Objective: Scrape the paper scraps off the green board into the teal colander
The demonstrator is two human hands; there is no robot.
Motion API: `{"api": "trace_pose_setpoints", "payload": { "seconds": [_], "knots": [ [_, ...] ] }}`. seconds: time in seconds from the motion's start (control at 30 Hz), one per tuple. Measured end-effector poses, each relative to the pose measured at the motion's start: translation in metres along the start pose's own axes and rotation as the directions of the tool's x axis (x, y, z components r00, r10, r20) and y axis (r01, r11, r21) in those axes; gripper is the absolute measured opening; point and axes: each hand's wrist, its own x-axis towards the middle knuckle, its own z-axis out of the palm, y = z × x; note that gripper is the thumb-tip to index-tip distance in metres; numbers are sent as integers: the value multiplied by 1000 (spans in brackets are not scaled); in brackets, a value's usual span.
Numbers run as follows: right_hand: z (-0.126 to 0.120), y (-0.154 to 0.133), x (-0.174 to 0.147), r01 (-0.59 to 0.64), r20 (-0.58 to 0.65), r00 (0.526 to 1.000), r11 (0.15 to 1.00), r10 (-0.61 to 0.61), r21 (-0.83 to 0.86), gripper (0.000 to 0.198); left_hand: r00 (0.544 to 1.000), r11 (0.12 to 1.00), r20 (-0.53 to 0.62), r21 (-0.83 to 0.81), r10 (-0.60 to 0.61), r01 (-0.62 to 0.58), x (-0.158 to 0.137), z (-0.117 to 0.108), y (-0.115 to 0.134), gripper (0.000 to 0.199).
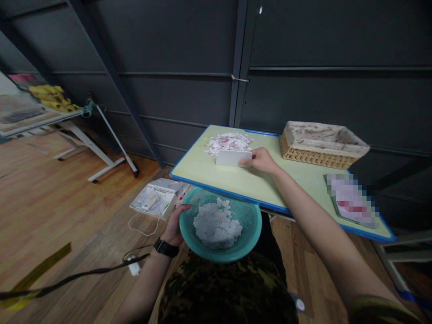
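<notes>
My right hand [258, 160] grips the right end of a flat white rectangular card [229, 158], which stands on its long edge on the pale yellow table [202, 173]. Just behind the card lies a heap of small white and pinkish paper scraps [231, 141]. Below the table's front edge, my left hand [175, 225] is closed on the left rim of a teal plastic mesh basket [251, 229]. Inside this basket is a pile of white paper scraps [216, 225]. The left fingers under the rim are mostly hidden.
A lined wicker basket [320, 155] stands at the table's back right, with a blurred-out flat item [351, 200] in front of it. An open white box [155, 198] with cables sits on the floor at left. A black cable [97, 271] crosses the floor. A dark wall stands behind.
</notes>
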Motion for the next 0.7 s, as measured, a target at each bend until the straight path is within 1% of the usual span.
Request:
{"api": "trace_pose_setpoints", "payload": {
  "seconds": [0.1,0.2,0.27,0.33,0.4,0.43,0.47,0.5,0.57,0.6,0.63,0.7],
  "knots": [
    [-1,1,0,14,64,998,999,-16,41,40,1000,1000,1,-3,-8,8,-1,2,0,16],
    [-3,-6,-1,20,28,999,1000,-20,20,42,1000,1000,0,-9,0,0,-1,2,0,15],
    [-1,-17,-5,51,-15,999,998,-52,-48,43,1000,1000,0,-7,0,0,0,1,-1,13],
    [7,-33,-14,127,-29,990,971,-135,-203,41,1000,1000,-1,-2,-13,13,0,0,-1,12],
    [21,-50,-28,256,37,964,880,-264,-399,33,1000,1000,-5,3,-27,27,-1,-1,-1,11],
    [29,-58,-36,337,98,939,821,-330,-460,31,1000,1000,-7,5,-28,28,-1,-1,-1,12],
    [39,-64,-44,413,167,909,766,-383,-493,33,1000,1000,-10,5,-26,26,-1,-1,-1,12],
    [49,-68,-52,476,242,879,713,-411,-515,38,1000,1000,-12,4,-25,25,0,0,-2,13],
    [65,-72,-65,544,371,839,620,-398,-565,44,999,1000,-18,4,-30,30,1,0,-3,14],
    [70,-72,-70,555,403,832,585,-383,-591,45,999,999,-23,5,-38,38,2,0,-4,14],
    [73,-71,-74,554,419,833,557,-363,-619,46,998,999,-30,8,-46,46,3,0,-5,14],
    [70,-67,-77,514,401,858,527,-321,-676,46,998,998,-38,9,-59,59,4,0,-7,16]
  ]
}}
